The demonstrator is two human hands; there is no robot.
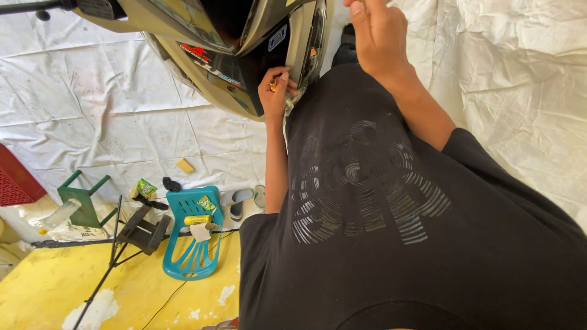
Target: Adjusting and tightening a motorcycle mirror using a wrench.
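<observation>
At the far left edge, well apart from the scooter, the corner of a red crate (13,182) sits beside a green stool (82,198). Next comes a dark folding stand (143,229), then a teal plastic chair (194,235) lying on the yellow floor (55,284), all below and left of the scooter. A pair of grey sandals (242,201) lies on the white sheet (122,104), closer under the scooter.

The scooter body (226,55) hangs across the top, its beige and black panels glossy. The left hand (276,91) is curled shut against the panel edge, pinching 1 small brass-coloured piece (273,84), probably a fastener. That piece looks light, hard and easy to drop, best kept pinched between thumb and fingertips. The panel itself seems like thin, stiff plastic, slick on its face and liable to crack if levered; I would hold it along its edge, not the flat.

Right of the scooter, the right hand (378,33) is raised with fingers bent, its tips cut off by the frame, so I cannot tell whether it grips anything.

The creased white sheet covers the wall and ground around the scooter; the yellow floor is chipped in patches.
</observation>
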